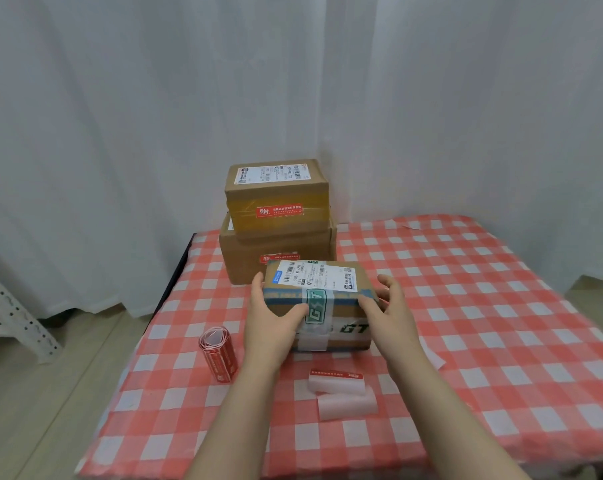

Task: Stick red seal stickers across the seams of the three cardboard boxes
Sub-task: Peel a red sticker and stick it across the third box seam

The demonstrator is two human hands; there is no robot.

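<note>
A small cardboard box (331,289) with a white shipping label and green "GT" tape stands in the middle of the table. My left hand (270,318) grips its left end, thumb across the front. My right hand (388,311) holds its right end, thumb on the top edge. Behind it two cardboard boxes are stacked: the upper one (277,192) bears a red seal sticker (280,211) on its front, and the lower one (251,258) shows a red sticker (274,258) partly hidden by the near box. A roll of red seal stickers (218,353) lies left of my left arm.
The table wears a red-and-white checked cloth (483,323). Curled strips of white backing paper (343,393), one with a red edge, lie near the front between my arms. White curtains hang behind. A white metal rack leg (12,313) stands on the floor at left.
</note>
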